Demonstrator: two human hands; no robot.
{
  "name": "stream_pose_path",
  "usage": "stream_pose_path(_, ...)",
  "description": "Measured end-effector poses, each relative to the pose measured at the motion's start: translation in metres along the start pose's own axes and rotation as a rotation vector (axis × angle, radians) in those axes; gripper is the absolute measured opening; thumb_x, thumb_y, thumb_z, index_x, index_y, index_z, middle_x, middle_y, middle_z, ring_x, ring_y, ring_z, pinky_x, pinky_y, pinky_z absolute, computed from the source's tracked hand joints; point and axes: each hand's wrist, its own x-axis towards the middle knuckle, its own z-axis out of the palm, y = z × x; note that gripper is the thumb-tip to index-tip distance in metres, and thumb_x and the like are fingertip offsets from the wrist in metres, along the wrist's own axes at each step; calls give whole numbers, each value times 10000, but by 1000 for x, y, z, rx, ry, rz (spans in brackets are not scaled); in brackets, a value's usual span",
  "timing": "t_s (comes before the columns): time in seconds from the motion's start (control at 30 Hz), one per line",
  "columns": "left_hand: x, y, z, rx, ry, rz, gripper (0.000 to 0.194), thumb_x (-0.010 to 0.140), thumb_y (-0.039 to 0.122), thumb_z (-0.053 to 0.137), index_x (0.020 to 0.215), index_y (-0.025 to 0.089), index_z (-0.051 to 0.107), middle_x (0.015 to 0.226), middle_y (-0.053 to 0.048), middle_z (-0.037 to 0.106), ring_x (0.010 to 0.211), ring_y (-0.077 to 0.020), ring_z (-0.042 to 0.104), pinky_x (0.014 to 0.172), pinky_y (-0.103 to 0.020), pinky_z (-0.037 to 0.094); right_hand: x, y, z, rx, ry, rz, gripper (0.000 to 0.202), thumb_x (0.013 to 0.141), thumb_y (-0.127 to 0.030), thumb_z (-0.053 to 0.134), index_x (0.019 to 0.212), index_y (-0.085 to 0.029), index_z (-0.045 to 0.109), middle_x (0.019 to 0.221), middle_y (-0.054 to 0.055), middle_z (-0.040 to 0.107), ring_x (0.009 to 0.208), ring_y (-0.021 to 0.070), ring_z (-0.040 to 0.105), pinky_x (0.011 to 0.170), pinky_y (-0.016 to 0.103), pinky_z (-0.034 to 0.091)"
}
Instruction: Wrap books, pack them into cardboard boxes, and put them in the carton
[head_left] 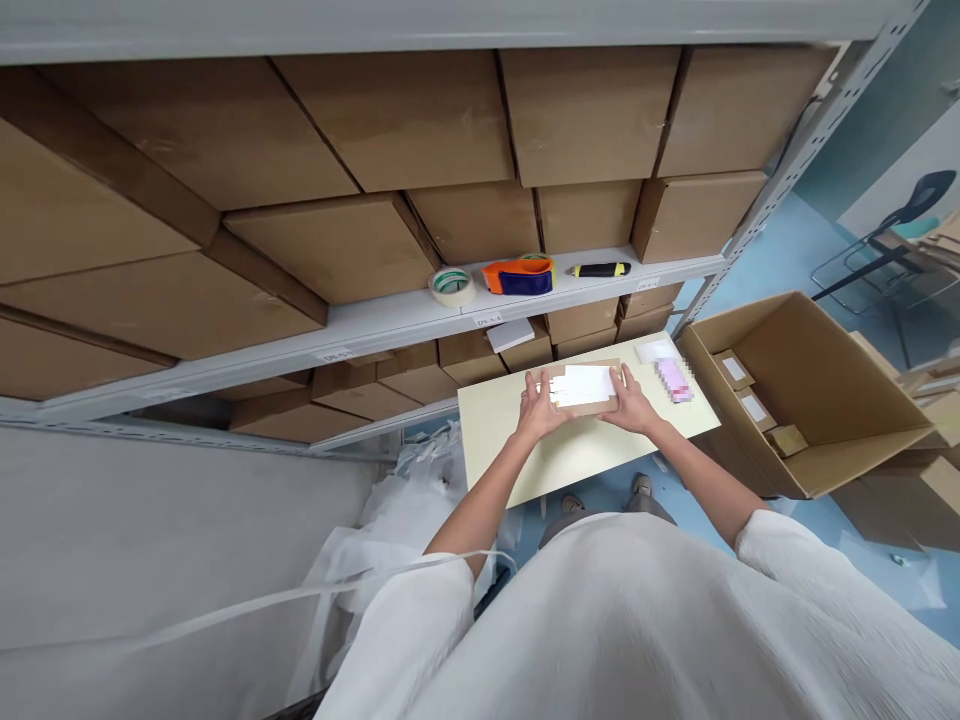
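Observation:
A small brown cardboard box (584, 405) with a white label (589, 384) on its top is held over the cream table (495, 440). My left hand (541, 408) grips its left end, thumb and fingers around the edge. At the right end, my right hand (631, 402) holds the same box, its fingertips on the top face beside the label. A pink item (674, 380), pixelated in the picture, lies on the table to the right, near a white paper (655, 350).
A large open carton (847, 400) with small boxes stands at the right. Ahead, the metal shelf (375, 318) holds brown cartons, a tape roll (452, 287), an orange-and-blue tape dispenser (519, 276) and a yellow-and-black cutter (600, 270). White plastic wrap (405, 530) lies at the left.

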Motion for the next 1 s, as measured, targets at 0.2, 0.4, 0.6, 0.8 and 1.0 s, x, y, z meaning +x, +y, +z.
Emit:
stream_pose_path(0.2, 11, 50, 12, 31, -71, 179, 1456, 584, 600, 1017, 1748, 281, 202, 1830, -226, -18, 1579, -526, 351, 1234, -560, 429, -24, 40, -39, -6, 54, 28, 1460, 731, -568, 955, 1790, -341, -25, 1830, 225, -166, 1664, 533, 166, 1232, 666, 343)
stream_pose_path(0.4, 27, 138, 48, 20, -106, 338, 1407, 595, 582, 1028, 1741, 310, 258, 1817, -208, 30, 1590, -542, 307, 1255, -611, 394, -68, 110, -92, -8, 138, 123, 1480, 704, -553, 977, 1789, -365, -10, 1833, 203, -168, 1667, 541, 146, 1227, 699, 354)
stream_pose_path(0.6, 44, 258, 98, 17, -143, 497, 1408, 608, 545, 1039, 1749, 321, 245, 1817, -200, 33, 1617, -538, 256, 1286, -635, 346, -123, 201, -160, 2, 266, 181, 1462, 736, -609, 936, 1787, -358, -50, 1839, 161, -170, 1686, 504, 97, 1280, 681, 309)
stream_pose_path(0.8, 64, 378, 162, -25, -184, 628, 1282, 693, 550, 983, 1739, 313, 280, 1815, -164, 68, 1635, -512, 248, 1311, -623, 324, -170, 297, -215, 1, 376, 326, 1253, 912, -772, 671, 1776, -342, -128, 1841, 127, -196, 1679, 512, 111, 1265, 738, 289)
stream_pose_path(1.0, 94, 459, 221, -115, -278, 787, 762, 996, 343, 634, 1704, 251, 367, 1785, -133, 201, 1629, -368, 353, 1337, -525, 336, -203, 364, -236, 75, 495, 488, 1092, 995, -737, 516, 1784, -293, -94, 1847, 150, -133, 1675, 501, 121, 1256, 772, 271)
